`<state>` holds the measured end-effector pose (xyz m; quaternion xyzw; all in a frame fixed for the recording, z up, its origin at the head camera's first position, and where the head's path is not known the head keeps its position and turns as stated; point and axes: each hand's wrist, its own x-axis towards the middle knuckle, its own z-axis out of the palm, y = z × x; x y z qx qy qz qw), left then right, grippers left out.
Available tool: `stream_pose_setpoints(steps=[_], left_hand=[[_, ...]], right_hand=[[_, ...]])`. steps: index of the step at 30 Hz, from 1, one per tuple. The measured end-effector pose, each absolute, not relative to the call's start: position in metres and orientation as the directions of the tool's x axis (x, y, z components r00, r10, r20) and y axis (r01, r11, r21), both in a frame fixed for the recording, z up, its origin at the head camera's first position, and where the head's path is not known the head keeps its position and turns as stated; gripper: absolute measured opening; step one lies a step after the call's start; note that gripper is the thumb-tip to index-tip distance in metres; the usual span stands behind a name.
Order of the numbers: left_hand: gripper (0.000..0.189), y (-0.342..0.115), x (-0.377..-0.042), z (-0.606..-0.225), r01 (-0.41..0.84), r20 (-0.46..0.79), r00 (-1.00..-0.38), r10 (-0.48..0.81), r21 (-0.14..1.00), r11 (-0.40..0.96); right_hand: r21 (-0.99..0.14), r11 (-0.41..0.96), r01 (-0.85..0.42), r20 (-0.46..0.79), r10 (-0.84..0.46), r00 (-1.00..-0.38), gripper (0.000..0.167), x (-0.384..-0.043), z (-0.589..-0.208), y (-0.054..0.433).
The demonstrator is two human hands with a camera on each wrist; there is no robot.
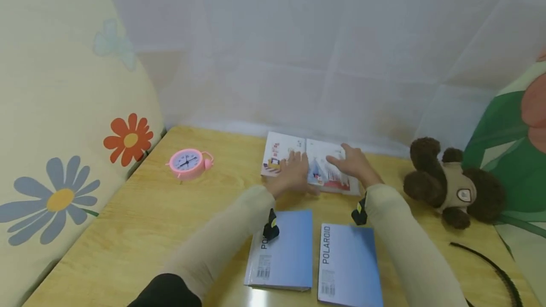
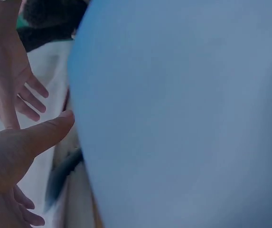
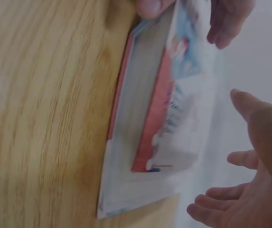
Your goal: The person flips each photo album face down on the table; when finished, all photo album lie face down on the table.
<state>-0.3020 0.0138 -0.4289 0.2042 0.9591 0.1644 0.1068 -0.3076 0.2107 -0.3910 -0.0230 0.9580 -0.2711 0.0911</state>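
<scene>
A picture book (image 1: 286, 145) lies open on the wooden table at the back, its coloured drawings facing up. Over its lower middle, near the fold, is my left hand (image 1: 293, 174) with fingers extended; whether it touches the page cannot be told. At the book's right side my right hand (image 1: 357, 165) hovers, fingers spread and holding nothing. The right wrist view shows the book's page block (image 3: 188, 118) and cover edges, with my right hand (image 3: 254, 166) apart from them. A pale blue cover (image 2: 173, 114) fills most of the left wrist view, beside my left thumb.
Two blue POLAROID albums (image 1: 290, 250) (image 1: 351, 262) lie side by side beneath my forearms. A pink alarm clock (image 1: 187, 164) stands at the left. To the right lie a brown plush toy (image 1: 456, 184) and a dark curved band (image 1: 495, 266). White cloth (image 1: 273, 60) hangs behind the table.
</scene>
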Motion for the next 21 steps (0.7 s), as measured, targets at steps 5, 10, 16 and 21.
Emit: stream_pose_setpoints(steps=[5, 10, 16, 21], left_hand=[[0.125, 0.024, -0.312, -0.441, 0.35, -0.156, -0.901, 0.404, 0.286, 0.892], [0.119, 0.032, -0.306, -0.442, 0.35, -0.119, -0.906, 0.406, 0.327, 0.878], [0.114, 0.033, -0.296, -0.442, 0.326, -0.083, -0.915, 0.396, 0.428, 0.843], [0.114, 0.032, -0.276, -0.441, 0.324, -0.074, -0.91, 0.409, 0.49, 0.81]], right_hand=[[-0.522, 0.85, 0.062, -0.236, -0.074, -0.969, 0.091, -0.328, -0.406, 0.214], [-0.537, 0.843, 0.031, -0.277, -0.142, -0.95, 0.088, -0.332, -0.416, 0.214], [-0.518, 0.855, 0.022, -0.285, -0.149, -0.947, 0.086, -0.324, -0.419, 0.214], [-0.493, 0.87, -0.028, -0.23, -0.161, -0.96, 0.085, -0.303, -0.421, 0.218]])
